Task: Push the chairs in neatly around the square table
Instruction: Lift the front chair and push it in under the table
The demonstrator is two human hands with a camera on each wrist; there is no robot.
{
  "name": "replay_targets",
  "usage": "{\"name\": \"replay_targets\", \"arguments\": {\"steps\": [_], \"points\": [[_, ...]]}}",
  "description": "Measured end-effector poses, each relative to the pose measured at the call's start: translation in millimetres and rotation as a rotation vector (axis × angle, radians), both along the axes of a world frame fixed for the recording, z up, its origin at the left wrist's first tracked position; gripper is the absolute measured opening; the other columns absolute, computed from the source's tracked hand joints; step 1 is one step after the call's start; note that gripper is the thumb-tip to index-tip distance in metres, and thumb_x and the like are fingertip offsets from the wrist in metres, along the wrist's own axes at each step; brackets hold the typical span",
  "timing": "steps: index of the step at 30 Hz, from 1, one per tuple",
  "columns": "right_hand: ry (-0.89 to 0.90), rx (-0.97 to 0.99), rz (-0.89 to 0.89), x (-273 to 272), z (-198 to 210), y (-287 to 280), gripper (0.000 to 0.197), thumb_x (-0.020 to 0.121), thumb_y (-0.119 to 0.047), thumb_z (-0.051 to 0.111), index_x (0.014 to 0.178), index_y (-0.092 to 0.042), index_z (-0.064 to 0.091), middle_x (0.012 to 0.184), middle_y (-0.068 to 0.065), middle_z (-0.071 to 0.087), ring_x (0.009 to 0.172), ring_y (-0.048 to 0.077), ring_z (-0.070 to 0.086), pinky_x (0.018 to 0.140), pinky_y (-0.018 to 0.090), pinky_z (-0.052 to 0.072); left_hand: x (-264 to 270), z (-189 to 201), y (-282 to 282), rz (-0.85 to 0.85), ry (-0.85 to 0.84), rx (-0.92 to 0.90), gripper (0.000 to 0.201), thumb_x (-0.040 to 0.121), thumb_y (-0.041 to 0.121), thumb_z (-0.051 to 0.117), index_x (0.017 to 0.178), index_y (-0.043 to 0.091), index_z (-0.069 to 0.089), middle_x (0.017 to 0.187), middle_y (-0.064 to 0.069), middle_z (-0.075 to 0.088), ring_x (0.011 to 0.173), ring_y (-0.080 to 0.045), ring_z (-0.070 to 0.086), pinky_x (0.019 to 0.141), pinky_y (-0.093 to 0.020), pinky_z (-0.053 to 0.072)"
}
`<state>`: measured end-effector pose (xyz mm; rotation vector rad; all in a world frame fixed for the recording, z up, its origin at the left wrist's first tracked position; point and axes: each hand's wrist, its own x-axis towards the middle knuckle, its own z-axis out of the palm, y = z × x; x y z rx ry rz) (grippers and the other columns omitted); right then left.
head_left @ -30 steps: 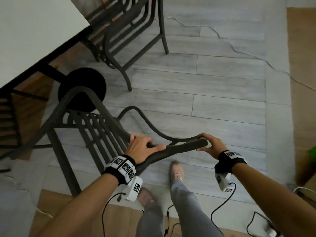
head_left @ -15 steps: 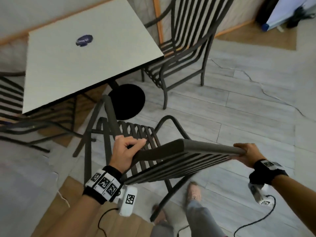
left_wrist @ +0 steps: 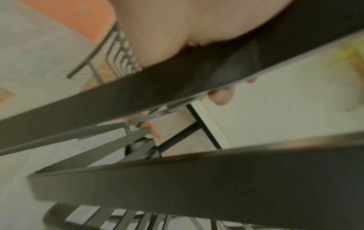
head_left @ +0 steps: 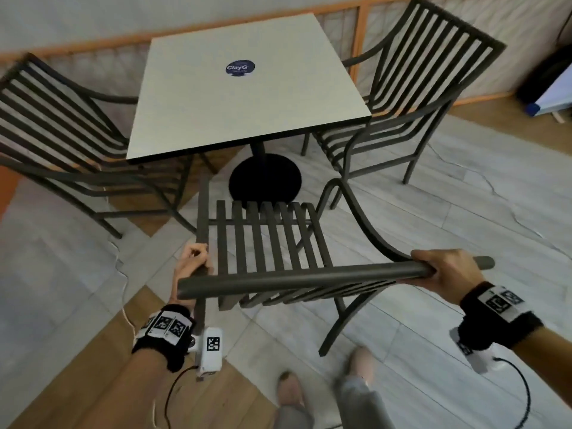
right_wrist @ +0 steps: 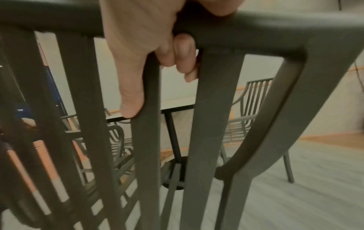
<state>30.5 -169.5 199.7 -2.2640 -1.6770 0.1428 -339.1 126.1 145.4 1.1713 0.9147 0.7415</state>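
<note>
The square white table (head_left: 247, 113) with a blue sticker stands on a black pedestal. A dark slatted metal chair (head_left: 263, 243) faces the table's near side, its seat outside the table edge. My left hand (head_left: 193, 261) grips its left armrest (head_left: 202, 212). My right hand (head_left: 445, 267) grips the right end of the top back rail (head_left: 309, 277). In the right wrist view my fingers (right_wrist: 183, 51) curl round the rail (right_wrist: 275, 26). In the left wrist view my palm (left_wrist: 177, 23) lies over a dark bar (left_wrist: 138, 96). Two like chairs stand at the table's left (head_left: 62, 119) and right (head_left: 418, 103).
The round black table base (head_left: 264, 181) sits just beyond the near chair's front legs. A thin cable (head_left: 495, 187) runs over the grey floor at the right. My feet (head_left: 291, 391) stand behind the chair. A wooden railing (head_left: 359, 26) lines the back.
The chair has swung round from beside the table to face its near side. My left hand has shifted from the top rail to the left armrest. My right hand stays on the rail.
</note>
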Motion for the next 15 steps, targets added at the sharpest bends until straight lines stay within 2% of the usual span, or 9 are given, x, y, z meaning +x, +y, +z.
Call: {"name": "replay_targets", "arguments": {"steps": [1, 2, 3, 4, 5, 6, 8, 9, 15], "points": [[-0.024, -0.002, -0.017, -13.9, -3.9, 2.9, 0.032, 0.059, -0.042, 0.085, 0.070, -0.018, 0.067, 0.048, -0.001, 0.063, 0.040, 0.018, 0.060, 0.044, 0.021, 0.042, -12.8, -9.4, 0.7, 0.013, -0.017, -0.042, 0.022, 0.098, -0.002, 0.034, 0.086, 0.010, 0.049, 0.054, 0.002, 0.058, 0.048, -0.010, 0.059, 0.052, -0.017, 0.051], [-0.041, -0.009, -0.039, -28.2, -8.5, 5.8, 0.031, 0.053, -0.031, 0.092, 0.070, -0.019, 0.068, 0.049, 0.000, 0.064, 0.041, 0.021, 0.061, 0.043, 0.024, 0.046, -27.6, -20.6, -0.2, 0.004, -0.034, -0.046, 0.022, 0.099, 0.001, 0.033, 0.089, 0.009, 0.051, 0.056, -0.001, 0.060, 0.056, -0.016, 0.065, 0.060, -0.019, 0.054], [-0.052, -0.024, -0.059, -42.2, -12.2, 8.4, 0.033, 0.048, -0.022, 0.094, 0.070, -0.019, 0.069, 0.050, 0.000, 0.065, 0.042, 0.023, 0.062, 0.041, 0.028, 0.049, -43.7, -34.6, -3.2, 0.003, -0.073, -0.040, 0.019, 0.099, 0.008, 0.037, 0.091, 0.007, 0.054, 0.068, -0.002, 0.065, 0.078, -0.023, 0.070, 0.078, -0.022, 0.055], [-0.065, -0.035, -0.063, -55.4, -17.8, 10.5, 0.036, 0.043, -0.016, 0.094, 0.069, -0.020, 0.069, 0.051, 0.000, 0.066, 0.043, 0.023, 0.063, 0.040, 0.030, 0.050, -60.9, -47.1, -10.0, -0.007, -0.100, -0.009, 0.021, 0.098, 0.018, 0.045, 0.094, 0.000, 0.056, 0.088, 0.001, 0.069, 0.104, -0.025, 0.067, 0.098, -0.026, 0.048], [-0.081, -0.040, -0.060, -68.8, -22.0, 12.5, 0.039, 0.039, -0.011, 0.094, 0.069, -0.020, 0.070, 0.051, 0.000, 0.066, 0.043, 0.023, 0.063, 0.039, 0.029, 0.049, -78.3, -53.6, -18.0, -0.040, -0.060, 0.086, 0.036, 0.094, 0.027, 0.055, 0.098, -0.009, 0.056, 0.109, 0.006, 0.069, 0.121, -0.021, 0.059, 0.110, -0.030, 0.040], [-0.095, -0.045, -0.050, -80.3, -26.5, 15.6, 0.041, 0.035, -0.007, 0.092, 0.068, -0.019, 0.071, 0.052, -0.001, 0.067, 0.043, 0.023, 0.064, 0.038, 0.028, 0.048, -93.3, -59.7, -26.1, -0.097, -0.022, 0.218, 0.048, 0.090, 0.032, 0.061, 0.099, -0.015, 0.053, 0.125, 0.009, 0.066, 0.128, -0.014, 0.054, 0.115, -0.031, 0.034], [-0.118, -0.074, -0.027, -97.1, -34.6, 22.1, 0.044, 0.032, -0.004, 0.091, 0.069, -0.020, 0.072, 0.052, -0.001, 0.067, 0.043, 0.022, 0.064, 0.038, 0.025, 0.047, -122.7, -68.4, -42.6, -0.249, -0.035, 0.348, 0.053, 0.088, 0.034, 0.063, 0.093, -0.017, 0.049, 0.141, 0.010, 0.056, 0.136, -0.009, 0.046, 0.118, -0.031, 0.027], [-0.129, -0.092, -0.017, -101.4, -38.5, 26.0, 0.043, 0.034, -0.004, 0.090, 0.069, -0.020, 0.072, 0.052, -0.001, 0.067, 0.043, 0.022, 0.064, 0.039, 0.024, 0.046, -134.7, -69.4, -45.2, -0.216, -0.033, 0.372, 0.051, 0.088, 0.034, 0.064, 0.091, -0.015, 0.050, 0.143, 0.009, 0.055, 0.138, -0.010, 0.044, 0.119, -0.032, 0.027], [-0.158, -0.178, 0.049, -118.6, -44.3, 60.4, 0.032, 0.049, -0.006, 0.082, 0.072, -0.020, 0.066, 0.047, 0.002, 0.061, 0.040, 0.027, 0.059, 0.037, 0.025, 0.041, -163.0, -66.0, -30.1, -0.093, -0.107, 0.006, 0.034, 0.083, 0.022, 0.068, 0.080, -0.011, 0.062, 0.135, -0.008, 0.062, 0.138, -0.033, 0.042, 0.119, -0.042, 0.029]]}}
